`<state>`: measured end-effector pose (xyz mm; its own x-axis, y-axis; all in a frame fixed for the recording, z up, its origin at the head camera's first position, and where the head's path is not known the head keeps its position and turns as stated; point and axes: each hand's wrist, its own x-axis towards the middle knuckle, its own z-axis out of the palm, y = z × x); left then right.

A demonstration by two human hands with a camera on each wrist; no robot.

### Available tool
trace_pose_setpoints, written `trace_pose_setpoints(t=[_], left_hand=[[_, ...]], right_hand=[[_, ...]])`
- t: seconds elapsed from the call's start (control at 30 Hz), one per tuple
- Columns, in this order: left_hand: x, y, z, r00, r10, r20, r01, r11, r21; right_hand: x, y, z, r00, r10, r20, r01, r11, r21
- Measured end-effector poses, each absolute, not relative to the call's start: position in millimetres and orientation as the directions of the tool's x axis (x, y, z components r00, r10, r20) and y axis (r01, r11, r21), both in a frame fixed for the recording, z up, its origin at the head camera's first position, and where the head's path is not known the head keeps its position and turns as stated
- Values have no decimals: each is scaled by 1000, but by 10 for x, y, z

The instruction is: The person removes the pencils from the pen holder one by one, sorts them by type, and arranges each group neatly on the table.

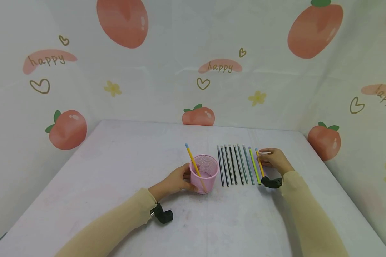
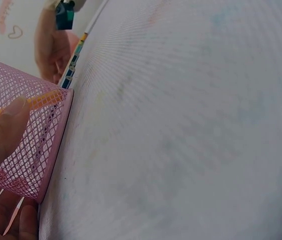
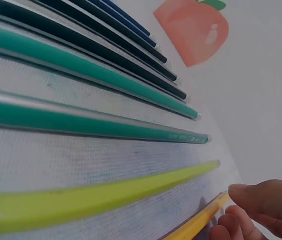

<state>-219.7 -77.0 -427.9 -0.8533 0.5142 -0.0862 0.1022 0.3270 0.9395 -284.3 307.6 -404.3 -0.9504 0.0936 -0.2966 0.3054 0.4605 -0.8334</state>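
Note:
A pink mesh pencil cup [image 1: 204, 180] stands upright on the table, and my left hand [image 1: 179, 178] grips it from the left side. In the left wrist view the thumb [image 2: 16, 120] lies across the mesh, with the other fingers round the far side. One yellow pencil [image 1: 192, 157] with a blue end leans inside the cup. My right hand [image 1: 273, 160] pinches a second yellow pencil [image 1: 260, 166] near its far end, at the right of a row. Beside that pencil lies a lime-green pencil [image 1: 254, 166].
Several dark pencils [image 1: 230, 165] and several teal pencils [image 1: 248, 165] lie side by side between the cup and my right hand. Behind the white-covered table [image 1: 132, 150] hangs a fruit-printed cloth [image 1: 167, 71]. A black wrist camera [image 1: 162, 214] sits on the left forearm.

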Motion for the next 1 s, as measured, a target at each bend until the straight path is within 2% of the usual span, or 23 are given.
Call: trace_pose_setpoints(t=[0.27, 0.5, 0.73, 1.0], left_hand=[[-2190, -780, -4275, -855, 510, -88, 100, 330, 939], [-2197, -787, -4281, -853, 515, -87, 100, 325, 940], [-2210, -784, -4289, -849, 522, -78, 116, 330, 937], [-2196, -782, -4270, -850, 519, -89, 101, 327, 940]], right_hand=[[-2817, 3012, -3887, -973, 41, -228, 225, 407, -885], [-2761, 2849, -3681, -996, -46, -70, 54, 289, -956], [-2683, 2545, -3500, -994, -89, 55, -70, 184, -980], [-2591, 2196, -3376, -979, -119, 166, -181, 134, -974]])
